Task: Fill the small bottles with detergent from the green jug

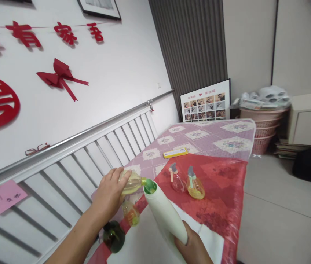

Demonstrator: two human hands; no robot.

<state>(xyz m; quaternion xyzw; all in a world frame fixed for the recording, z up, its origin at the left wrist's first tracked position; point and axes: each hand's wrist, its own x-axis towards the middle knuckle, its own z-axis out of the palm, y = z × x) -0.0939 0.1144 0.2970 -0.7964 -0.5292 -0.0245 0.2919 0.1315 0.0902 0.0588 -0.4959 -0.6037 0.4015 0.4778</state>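
My left hand [108,194] is closed around a small clear bottle [132,181] of yellowish liquid, tilted on its side. My right hand [192,247] grips the base of a large white bottle [165,212], tipped so that its green mouth [150,186] meets the small bottle's neck. Both are held above the near end of a table covered with a red cloth [221,190]. Two small spray bottles stand on the cloth: a clear pinkish one [177,179] and a yellow one [195,185].
Below my left hand stand an orange-yellow bottle [130,214] and a dark green bottle [114,236]. A yellow flat box [175,152] lies on the pink patterned cloth [213,135]. White railing [89,154] runs along the left. Stacked pink baskets [260,128] and a photo frame [205,101] stand beyond.
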